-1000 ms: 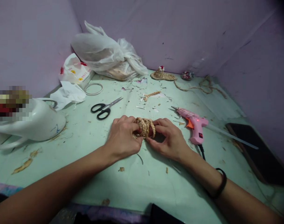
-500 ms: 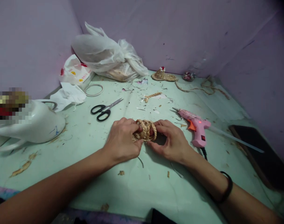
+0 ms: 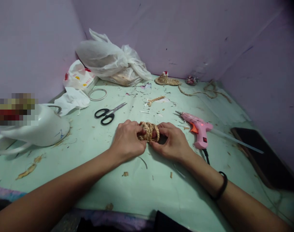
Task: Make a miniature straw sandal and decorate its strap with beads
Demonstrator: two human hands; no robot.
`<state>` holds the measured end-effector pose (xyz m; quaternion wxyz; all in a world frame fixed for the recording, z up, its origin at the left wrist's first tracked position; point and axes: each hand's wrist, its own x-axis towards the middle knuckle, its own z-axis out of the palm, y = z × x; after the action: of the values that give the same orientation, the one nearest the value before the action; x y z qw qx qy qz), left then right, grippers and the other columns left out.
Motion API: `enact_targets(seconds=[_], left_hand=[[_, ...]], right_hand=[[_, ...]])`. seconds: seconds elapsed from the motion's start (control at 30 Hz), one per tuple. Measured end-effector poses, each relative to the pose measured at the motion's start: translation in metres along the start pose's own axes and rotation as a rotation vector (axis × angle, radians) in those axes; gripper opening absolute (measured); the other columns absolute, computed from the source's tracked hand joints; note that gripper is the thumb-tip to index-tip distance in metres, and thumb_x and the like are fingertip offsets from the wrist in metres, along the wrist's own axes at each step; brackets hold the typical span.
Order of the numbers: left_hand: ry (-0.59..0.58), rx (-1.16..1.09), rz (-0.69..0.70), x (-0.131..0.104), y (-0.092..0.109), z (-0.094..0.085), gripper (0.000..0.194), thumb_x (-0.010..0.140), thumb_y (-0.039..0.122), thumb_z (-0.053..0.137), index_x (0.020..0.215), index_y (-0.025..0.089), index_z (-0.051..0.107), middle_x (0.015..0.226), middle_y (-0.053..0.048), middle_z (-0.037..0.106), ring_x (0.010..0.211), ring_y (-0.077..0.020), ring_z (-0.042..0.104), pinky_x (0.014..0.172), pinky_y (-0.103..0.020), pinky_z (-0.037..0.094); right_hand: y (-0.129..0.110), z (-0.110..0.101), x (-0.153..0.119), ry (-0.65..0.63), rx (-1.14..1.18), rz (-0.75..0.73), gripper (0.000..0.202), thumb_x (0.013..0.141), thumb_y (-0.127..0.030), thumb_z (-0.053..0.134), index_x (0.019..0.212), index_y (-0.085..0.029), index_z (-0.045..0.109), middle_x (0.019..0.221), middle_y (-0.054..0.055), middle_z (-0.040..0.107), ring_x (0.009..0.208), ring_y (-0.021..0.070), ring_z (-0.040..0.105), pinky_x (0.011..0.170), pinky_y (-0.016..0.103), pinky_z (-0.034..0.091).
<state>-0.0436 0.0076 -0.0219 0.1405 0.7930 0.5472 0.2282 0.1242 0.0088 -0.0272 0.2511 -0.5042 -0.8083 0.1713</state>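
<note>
Between my two hands is a small woven slipper of braided straw, low over the table in the middle of the head view. My left hand is closed round its left end, with the thumb at the near side. The fingertips and thumb of my right hand pinch its right end, where a braided loop shows. My fingers hide much of its shape. To the right lies a pink glue gun with a lit red light and a clear glue stick in its back. Black-handled scissors lie to the left.
Behind are a short braid piece, a finished straw slipper, a jar of beads and a cord. A white pitcher stands left, a phone right. Plastic bags and a metal ring lie further back.
The camera view has shifted slightly. Both hands keep their hold on the woven straw piece, which looks turned a little, its right loop now narrower in view.
</note>
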Motion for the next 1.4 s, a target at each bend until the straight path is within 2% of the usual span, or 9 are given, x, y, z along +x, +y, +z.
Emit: enact_targets(seconds=[0.4, 0.57, 0.67, 0.9, 1.2, 1.4], left_hand=[[0.022, 0.012, -0.028, 0.0017, 0.0027, 0.0014, 0.006, 0.059, 0.016, 0.056, 0.059, 0.018, 0.062, 0.065, -0.004, 0.059, 0.073, -0.0224, 0.053, 0.068, -0.037, 0.045], [0.018, 0.006, -0.023, 0.0017, 0.0023, 0.0001, 0.005, 0.058, 0.016, 0.056, 0.058, 0.018, 0.06, 0.066, -0.004, 0.059, 0.073, -0.0224, 0.052, 0.067, -0.037, 0.044], [0.013, -0.003, -0.019, 0.0015, 0.0015, 0.0002, 0.004, 0.06, 0.017, 0.056, 0.058, 0.018, 0.06, 0.068, -0.004, 0.06, 0.075, -0.0227, 0.052, 0.068, -0.038, 0.044], [0.01, 0.003, -0.026, 0.0015, 0.0023, 0.0, 0.005, 0.06, 0.017, 0.057, 0.061, 0.018, 0.062, 0.069, -0.005, 0.062, 0.075, -0.0231, 0.053, 0.069, -0.038, 0.044], [-0.003, 0.009, -0.033, 0.0014, 0.0031, -0.0015, 0.005, 0.061, 0.017, 0.057, 0.063, 0.018, 0.062, 0.073, -0.006, 0.063, 0.078, -0.0244, 0.053, 0.071, -0.04, 0.045], [-0.001, 0.023, -0.028, 0.0015, 0.0037, -0.0017, 0.003, 0.061, 0.018, 0.058, 0.062, 0.019, 0.061, 0.071, -0.005, 0.063, 0.078, -0.0244, 0.054, 0.07, -0.04, 0.044]], right_hand=[[0.0002, 0.0017, 0.0001, 0.018, -0.02, 0.006, 0.004, 0.063, -0.021, 0.061, 0.063, -0.02, 0.057, 0.073, 0.004, 0.059, 0.073, 0.0209, 0.051, 0.064, 0.033, 0.041], [0.0018, -0.0049, 0.0015, -0.043, 0.015, -0.026, 0.008, 0.066, -0.025, 0.062, 0.068, -0.019, 0.059, 0.073, 0.004, 0.058, 0.072, 0.0199, 0.05, 0.065, 0.032, 0.04], [0.0007, -0.0066, 0.0027, -0.056, 0.052, 0.015, 0.01, 0.068, -0.029, 0.062, 0.069, -0.019, 0.059, 0.07, 0.003, 0.056, 0.07, 0.0191, 0.049, 0.063, 0.031, 0.039], [-0.0054, 0.0005, -0.0002, 0.013, 0.074, 0.065, 0.004, 0.067, -0.022, 0.057, 0.064, -0.02, 0.056, 0.072, 0.002, 0.054, 0.072, 0.0192, 0.048, 0.064, 0.031, 0.039], [-0.0019, -0.002, 0.0004, -0.016, 0.19, 0.052, 0.005, 0.065, -0.016, 0.054, 0.064, -0.019, 0.058, 0.072, 0.003, 0.054, 0.071, 0.0186, 0.048, 0.066, 0.032, 0.04], [0.0017, -0.0025, 0.0011, -0.037, 0.187, 0.024, 0.007, 0.066, -0.013, 0.056, 0.067, -0.019, 0.059, 0.073, 0.003, 0.054, 0.073, 0.019, 0.05, 0.068, 0.033, 0.041]])
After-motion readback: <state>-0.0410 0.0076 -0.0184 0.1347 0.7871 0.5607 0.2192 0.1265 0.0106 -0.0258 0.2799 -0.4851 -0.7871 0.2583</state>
